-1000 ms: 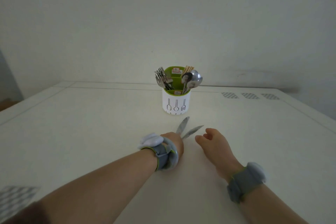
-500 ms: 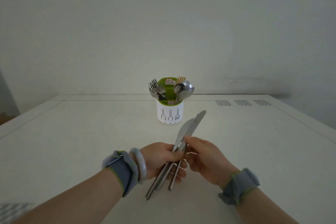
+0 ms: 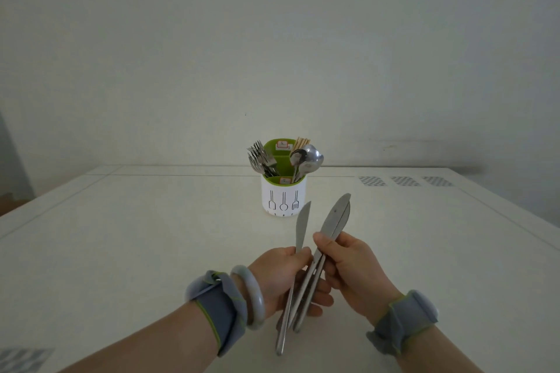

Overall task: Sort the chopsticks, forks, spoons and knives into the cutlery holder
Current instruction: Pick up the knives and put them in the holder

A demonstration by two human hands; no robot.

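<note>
Both hands hold steel table knives above the white table. My left hand grips one knife, blade up and slightly left. My right hand pinches two more knives together; their blades point up and right, and their handles cross over my left fingers. Behind them stands the white and green cutlery holder. Forks fill its left compartment, spoons the right one, and chopsticks stick up at the back right.
Checkered marker patches lie on the table at the far right, and another marker patch sits at the near left corner. A plain wall rises behind the table. Both wrists wear grey bands; the left also has a pale bangle.
The knives were lifted off the table into both hands. Since half a second ago the bundle has split: one knife stays in my left hand, two swing right in my right hand.
</note>
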